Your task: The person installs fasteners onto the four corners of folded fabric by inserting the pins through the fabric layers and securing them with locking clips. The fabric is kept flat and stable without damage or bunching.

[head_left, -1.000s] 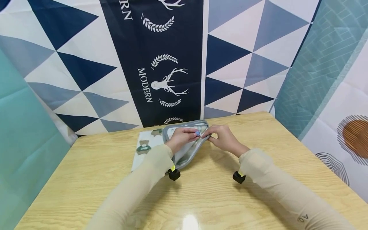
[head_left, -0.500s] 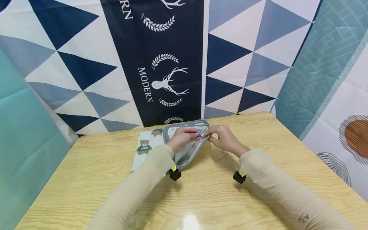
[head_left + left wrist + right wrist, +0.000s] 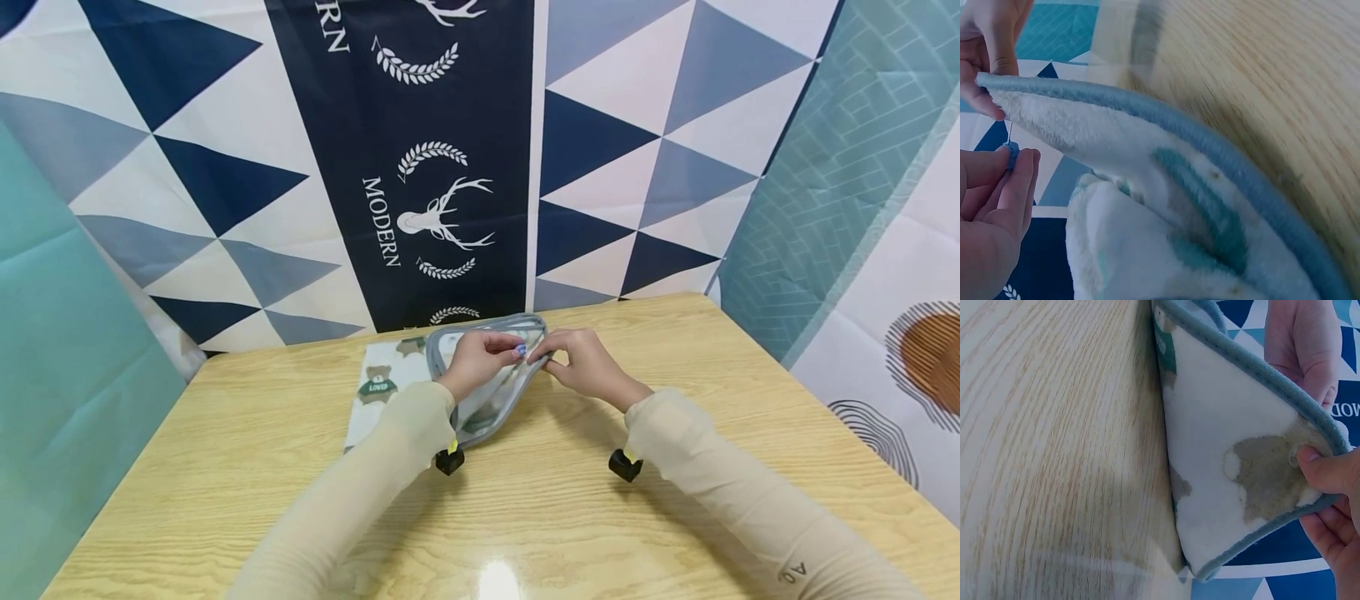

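Note:
A white fleece blanket (image 3: 405, 367) with brown-and-green teddy bears and grey-blue edging lies folded at the table's back edge. My left hand (image 3: 474, 360) pinches a small blue-headed pin (image 3: 1012, 154) between thumb and fingers. In the left wrist view its thin straight shaft points at the blanket's raised corner. With thumb and fingers, my right hand (image 3: 588, 362) holds that corner up off the table. Seen from the right wrist, the right thumb presses on a brown patch near the edging (image 3: 1260, 372). Whether the shaft's tip enters the fleece, I cannot tell.
The wooden table (image 3: 585, 500) runs from the blanket towards me. Behind it hangs a patterned cloth (image 3: 420, 208) with triangles and deer heads. A black wrist camera (image 3: 450, 460) hangs under the left cuff, and another camera (image 3: 625, 465) under the right.
The left hand has shifted very slightly and its wrist has turned a little. The right hand keeps its hold on the blanket's corner, almost still.

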A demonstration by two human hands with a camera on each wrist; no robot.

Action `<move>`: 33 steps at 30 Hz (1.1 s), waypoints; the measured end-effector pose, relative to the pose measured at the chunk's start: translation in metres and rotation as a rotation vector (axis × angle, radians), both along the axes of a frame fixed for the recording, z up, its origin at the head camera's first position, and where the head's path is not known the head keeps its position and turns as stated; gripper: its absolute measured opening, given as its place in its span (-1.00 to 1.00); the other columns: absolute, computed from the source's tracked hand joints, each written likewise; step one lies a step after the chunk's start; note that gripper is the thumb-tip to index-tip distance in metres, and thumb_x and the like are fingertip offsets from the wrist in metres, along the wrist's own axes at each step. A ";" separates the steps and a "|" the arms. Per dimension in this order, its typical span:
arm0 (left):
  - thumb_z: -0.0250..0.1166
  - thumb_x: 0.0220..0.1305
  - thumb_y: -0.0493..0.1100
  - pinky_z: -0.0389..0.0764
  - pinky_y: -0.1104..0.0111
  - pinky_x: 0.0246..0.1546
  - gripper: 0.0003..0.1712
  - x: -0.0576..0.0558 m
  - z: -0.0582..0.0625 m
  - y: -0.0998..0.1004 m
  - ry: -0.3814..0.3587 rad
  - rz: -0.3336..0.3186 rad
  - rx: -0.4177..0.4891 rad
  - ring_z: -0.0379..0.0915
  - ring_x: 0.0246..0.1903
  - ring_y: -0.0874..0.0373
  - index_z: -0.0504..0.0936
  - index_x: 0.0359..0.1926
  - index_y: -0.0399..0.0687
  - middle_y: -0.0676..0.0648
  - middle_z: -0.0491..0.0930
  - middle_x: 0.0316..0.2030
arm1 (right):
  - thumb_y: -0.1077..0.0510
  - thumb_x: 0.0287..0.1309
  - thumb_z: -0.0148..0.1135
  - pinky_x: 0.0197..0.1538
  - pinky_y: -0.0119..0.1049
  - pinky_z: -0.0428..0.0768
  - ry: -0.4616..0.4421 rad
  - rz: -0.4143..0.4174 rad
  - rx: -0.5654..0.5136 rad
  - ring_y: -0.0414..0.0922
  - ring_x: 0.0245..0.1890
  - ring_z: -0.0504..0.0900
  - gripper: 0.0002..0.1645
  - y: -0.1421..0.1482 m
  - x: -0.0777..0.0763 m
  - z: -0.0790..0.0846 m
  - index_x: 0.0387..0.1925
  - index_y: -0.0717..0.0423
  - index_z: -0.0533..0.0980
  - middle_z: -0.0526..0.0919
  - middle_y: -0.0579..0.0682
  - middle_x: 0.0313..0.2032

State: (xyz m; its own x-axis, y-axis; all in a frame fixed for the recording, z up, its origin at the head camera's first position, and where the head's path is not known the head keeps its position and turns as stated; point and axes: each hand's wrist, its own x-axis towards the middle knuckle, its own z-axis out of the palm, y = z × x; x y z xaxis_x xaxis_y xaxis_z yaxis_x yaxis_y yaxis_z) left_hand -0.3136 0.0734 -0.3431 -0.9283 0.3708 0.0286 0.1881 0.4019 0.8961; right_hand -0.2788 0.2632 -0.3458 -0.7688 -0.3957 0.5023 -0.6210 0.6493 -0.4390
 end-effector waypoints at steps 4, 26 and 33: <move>0.28 0.26 -0.23 0.66 0.41 -0.14 -0.74 0.002 0.003 0.001 0.108 -0.019 -0.062 0.66 -0.08 0.06 0.71 -0.04 -0.13 -0.12 0.72 -0.08 | 0.42 -0.03 0.35 -0.05 -0.10 0.66 0.011 -0.007 0.001 -0.05 -0.19 0.72 -0.80 0.000 0.000 -0.001 -0.39 0.08 0.71 0.78 -0.01 -0.34; 0.23 0.30 -0.28 0.67 0.42 -0.16 -0.74 -0.002 -0.002 -0.002 0.148 -0.061 -0.038 0.70 -0.14 0.05 0.68 -0.02 -0.21 -0.17 0.70 -0.07 | 0.42 0.00 0.32 -0.08 -0.10 0.66 -0.006 0.008 0.003 -0.06 -0.19 0.72 -0.77 0.001 0.002 -0.001 -0.39 0.06 0.70 0.78 -0.03 -0.34; 0.25 0.28 -0.28 0.66 0.46 -0.16 -0.74 0.001 0.001 -0.003 0.124 -0.053 -0.019 0.70 -0.14 0.05 0.68 -0.03 -0.24 -0.17 0.71 -0.09 | 0.43 -0.01 0.33 -0.08 -0.12 0.66 -0.003 0.020 -0.003 -0.08 -0.20 0.72 -0.77 0.000 0.003 -0.001 -0.40 0.04 0.70 0.77 -0.05 -0.35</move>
